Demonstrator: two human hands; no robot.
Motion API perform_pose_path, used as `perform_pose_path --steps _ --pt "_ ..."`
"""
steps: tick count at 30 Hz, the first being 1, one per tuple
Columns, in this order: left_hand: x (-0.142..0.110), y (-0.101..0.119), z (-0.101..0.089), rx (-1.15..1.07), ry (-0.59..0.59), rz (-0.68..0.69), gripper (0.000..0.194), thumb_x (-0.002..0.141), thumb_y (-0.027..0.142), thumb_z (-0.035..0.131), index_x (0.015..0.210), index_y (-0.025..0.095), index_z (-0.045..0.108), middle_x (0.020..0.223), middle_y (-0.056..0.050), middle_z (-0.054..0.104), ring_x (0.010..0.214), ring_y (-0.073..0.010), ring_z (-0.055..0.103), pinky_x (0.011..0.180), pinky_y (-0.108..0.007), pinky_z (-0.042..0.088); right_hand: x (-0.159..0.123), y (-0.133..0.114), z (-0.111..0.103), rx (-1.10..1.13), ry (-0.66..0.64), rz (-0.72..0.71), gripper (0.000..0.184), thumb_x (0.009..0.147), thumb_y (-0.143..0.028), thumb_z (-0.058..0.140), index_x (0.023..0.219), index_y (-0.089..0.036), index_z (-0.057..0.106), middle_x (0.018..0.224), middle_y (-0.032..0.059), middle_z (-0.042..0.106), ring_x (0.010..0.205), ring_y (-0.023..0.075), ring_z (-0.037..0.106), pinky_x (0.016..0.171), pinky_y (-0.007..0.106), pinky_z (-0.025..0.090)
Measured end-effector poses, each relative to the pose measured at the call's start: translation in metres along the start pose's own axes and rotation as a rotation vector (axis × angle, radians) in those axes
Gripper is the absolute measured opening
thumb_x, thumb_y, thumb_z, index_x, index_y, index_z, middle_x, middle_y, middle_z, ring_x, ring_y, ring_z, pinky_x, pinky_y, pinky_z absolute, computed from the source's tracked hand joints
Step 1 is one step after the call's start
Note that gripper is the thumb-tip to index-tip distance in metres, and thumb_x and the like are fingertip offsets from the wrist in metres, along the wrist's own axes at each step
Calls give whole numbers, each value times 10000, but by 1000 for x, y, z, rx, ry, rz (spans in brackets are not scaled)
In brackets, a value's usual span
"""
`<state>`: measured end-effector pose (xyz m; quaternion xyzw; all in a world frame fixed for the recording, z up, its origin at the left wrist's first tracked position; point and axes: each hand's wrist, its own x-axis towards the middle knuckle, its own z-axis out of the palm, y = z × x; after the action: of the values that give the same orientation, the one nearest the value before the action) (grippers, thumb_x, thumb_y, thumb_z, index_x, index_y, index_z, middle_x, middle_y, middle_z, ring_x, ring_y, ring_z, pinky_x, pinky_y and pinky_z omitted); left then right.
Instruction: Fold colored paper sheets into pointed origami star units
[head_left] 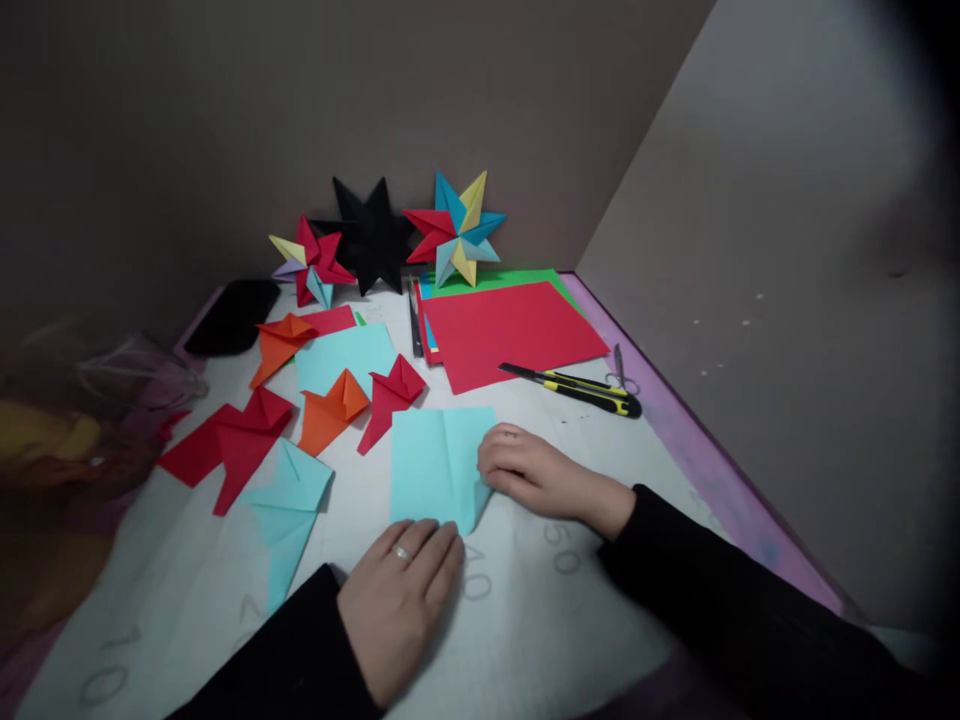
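A light blue square of paper (424, 462) lies on the white sheet in front of me. A vertical crease runs down its middle, and its lower right side is bent up. Curled fingers of my right hand (525, 470) grip the paper's right edge. My left hand (409, 600), with a ring on one finger, lies flat with its fingertips at the paper's lower edge. Left of the paper are folded pieces: a light blue one (289, 505), a large red one (244, 440), a small red one (394, 395) and an orange one (334, 408).
Another orange piece (281, 345) lies by a light blue sheet (345, 355). Red paper (517, 330) is stacked behind, near a yellow-black utility knife (577, 388) and small scissors (621, 372). A black paper star (371, 240) and multicoloured stars (457, 232) lean against the wall.
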<state>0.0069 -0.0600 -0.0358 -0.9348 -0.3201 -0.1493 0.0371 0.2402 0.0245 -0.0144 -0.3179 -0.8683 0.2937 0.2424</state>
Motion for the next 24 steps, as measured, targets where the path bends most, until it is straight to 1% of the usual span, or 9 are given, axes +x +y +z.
perform_pose_path --steps 3,6,9,11,14,16,18,19,24 --pt "7 -4 -4 -31 0 20 342 923 116 282 1103 132 573 1056 -95 634 964 -225 537 786 -372 468 5 -3 10 -72 79 54 136 860 -164 506 751 -176 588 775 38 567 812 170 506 802 345 415" --pt "12 -11 -3 -121 3 -20 319 942 146 277 1031 142 583 964 -81 633 900 -209 536 703 -326 476 8 -4 18 -100 159 108 117 818 -131 531 722 -176 580 782 34 546 823 174 488 806 345 394" --pt "15 -18 1 -201 -17 -83 268 935 145 314 979 158 579 918 -61 617 840 -193 527 673 -302 471 11 -4 21 -132 180 144 110 790 -119 544 701 -174 578 785 33 530 819 177 475 806 349 381" --pt "18 -23 2 -197 -51 -83 235 918 122 344 971 155 571 895 -60 605 811 -194 525 672 -307 468 13 -4 22 -159 174 163 110 780 -118 543 692 -173 578 784 34 520 822 181 469 801 350 378" --pt "24 -28 1 -116 -126 -37 280 890 83 338 1076 154 535 826 -55 583 747 -201 529 637 -320 456 14 -4 21 -197 153 197 105 771 -117 539 690 -174 576 801 39 512 844 190 457 803 353 372" --pt "27 -30 1 -56 -155 -18 408 872 59 310 1239 177 445 787 -40 563 689 -191 525 604 -311 438 15 -4 21 -214 140 227 95 767 -122 542 693 -174 574 827 44 511 865 195 448 804 353 367" --pt "28 -29 2 -19 -167 2 513 856 41 289 1342 197 340 777 -32 548 640 -176 514 572 -293 416 15 -4 22 -227 129 261 88 768 -130 544 697 -173 570 854 49 512 883 200 440 805 353 363" --pt "27 -29 2 -7 -171 13 529 852 37 283 1355 194 324 776 -32 543 626 -171 510 559 -287 407 15 -4 22 -234 125 274 84 769 -135 543 699 -174 569 865 50 512 890 202 437 805 353 361" --pt "25 -27 4 27 -176 30 458 875 72 288 1314 172 377 768 -33 529 628 -172 511 535 -279 394 17 -4 26 -274 109 322 72 772 -156 530 714 -181 565 902 55 505 920 215 422 813 359 346"
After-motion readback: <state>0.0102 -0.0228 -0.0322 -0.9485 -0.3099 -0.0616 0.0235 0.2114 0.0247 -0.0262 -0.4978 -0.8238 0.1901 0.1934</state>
